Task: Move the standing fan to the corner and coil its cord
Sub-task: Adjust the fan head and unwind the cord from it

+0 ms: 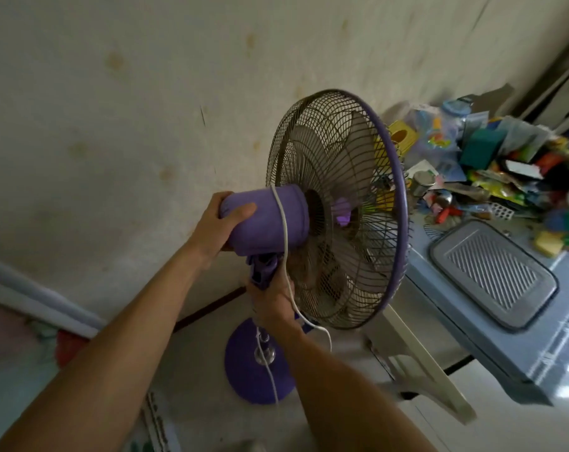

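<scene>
The wall [130,93] takes up most of what I see, pale and blotched with yellowish stains, and the fan [335,210] stands right in front of it, near where wall meets floor. Everything else sits around that fan. To its right is a blue table [472,337], its near edge just beside the fan's purple-rimmed cage; a grey tray [495,275] lies flat on it, and behind the tray is a heap of clutter [504,164] in many colours, packets and boxes I can't sort out. A white frame [423,363] leans below the table, beside the fan's pole. The round purple base [247,370] rests on the floor, straight under the fan head.

The left hand [224,223] is wrapped around the back end of the purple motor housing [267,220], thumb on top, fingers curled round behind. The right hand [271,301] is closed on the neck just under the housing, with the white cord [284,230] caught in the same grip. That cord loops up over the housing, runs down through the right hand, and hangs loose past the pole toward the base.
</scene>
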The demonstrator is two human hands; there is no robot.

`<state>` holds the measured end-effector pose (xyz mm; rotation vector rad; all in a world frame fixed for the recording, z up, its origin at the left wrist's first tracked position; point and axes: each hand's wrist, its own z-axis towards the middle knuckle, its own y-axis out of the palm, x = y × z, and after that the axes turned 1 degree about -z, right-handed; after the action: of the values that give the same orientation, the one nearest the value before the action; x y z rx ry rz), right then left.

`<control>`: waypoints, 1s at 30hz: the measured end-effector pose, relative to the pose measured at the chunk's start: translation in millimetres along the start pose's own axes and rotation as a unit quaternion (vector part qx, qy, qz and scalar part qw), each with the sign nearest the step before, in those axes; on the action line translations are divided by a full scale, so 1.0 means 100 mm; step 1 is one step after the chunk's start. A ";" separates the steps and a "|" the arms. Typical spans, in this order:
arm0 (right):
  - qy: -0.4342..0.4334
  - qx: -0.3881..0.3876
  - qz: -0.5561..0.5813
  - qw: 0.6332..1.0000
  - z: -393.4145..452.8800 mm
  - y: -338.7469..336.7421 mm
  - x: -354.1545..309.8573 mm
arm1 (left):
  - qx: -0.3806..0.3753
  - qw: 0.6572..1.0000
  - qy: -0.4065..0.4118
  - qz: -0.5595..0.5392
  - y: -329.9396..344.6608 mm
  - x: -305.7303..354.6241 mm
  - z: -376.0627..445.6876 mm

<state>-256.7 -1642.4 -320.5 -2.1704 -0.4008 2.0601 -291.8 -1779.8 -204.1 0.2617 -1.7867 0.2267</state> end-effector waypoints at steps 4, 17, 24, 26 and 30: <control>0.026 0.040 -0.001 0.999 -0.05 0.10 -0.01 | -0.030 0.999 -0.003 0.017 -0.02 0.03 0.00; 0.073 -0.177 -0.227 0.955 -0.15 -0.20 -0.54 | -0.015 0.999 -0.028 0.016 -0.03 0.04 -0.07; -0.238 -0.075 -0.253 0.935 -0.55 -1.15 -1.40 | -0.010 0.997 -0.046 0.062 -0.01 0.12 -0.20; -0.290 -0.029 -0.256 0.921 -0.51 -1.48 -1.64 | 0.003 0.994 -0.050 0.096 0.00 0.16 -0.22; -0.371 0.095 -0.299 0.874 -0.32 -1.93 -1.88 | 0.030 0.988 -0.048 0.141 0.04 0.22 -0.23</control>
<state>-252.5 -1506.4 -86.1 -0.8825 -0.7741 2.2994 -276.1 -1770.0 -177.7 0.0612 -1.9112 0.4776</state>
